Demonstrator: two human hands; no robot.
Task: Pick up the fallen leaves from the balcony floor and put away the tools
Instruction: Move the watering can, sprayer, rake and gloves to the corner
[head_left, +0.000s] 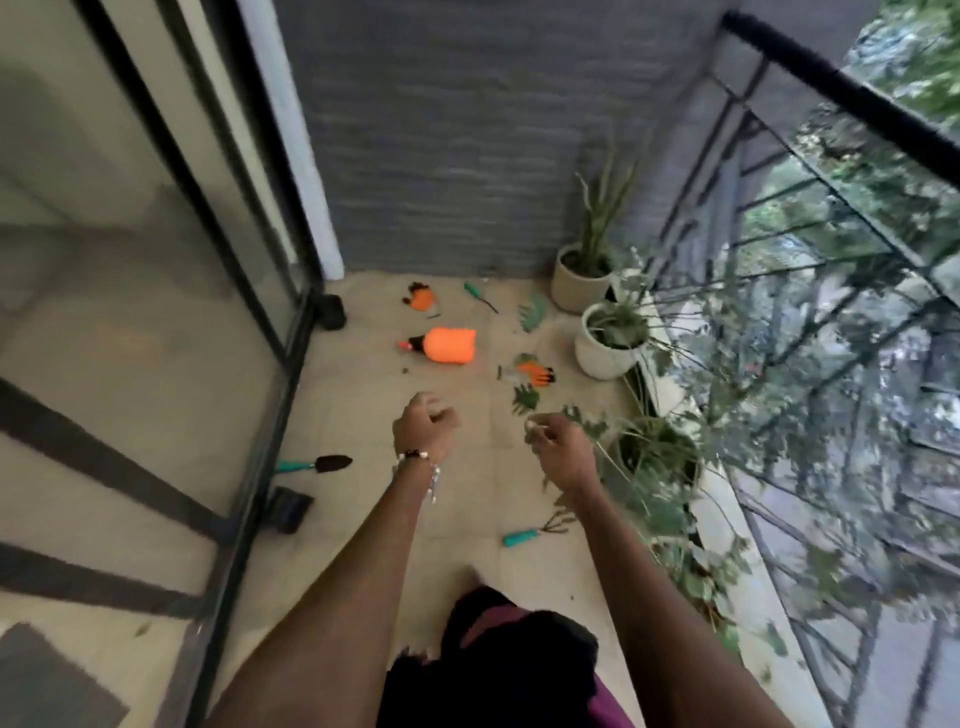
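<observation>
Leaves (525, 399) (three visible) lie on floor (363, 395).

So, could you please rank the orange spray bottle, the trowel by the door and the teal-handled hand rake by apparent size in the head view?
1. Orange spray bottle, largest.
2-3. Trowel and hand rake look about alike, so unranked; the rake lies nearer the camera.

Soft daylight comes in from the railing (841, 98) side, no harsh shadows. Whole shot's motion-blurred, foliage (810, 322) smeared worst, and wide-angle lens bends the door frame (244, 291).
</observation>
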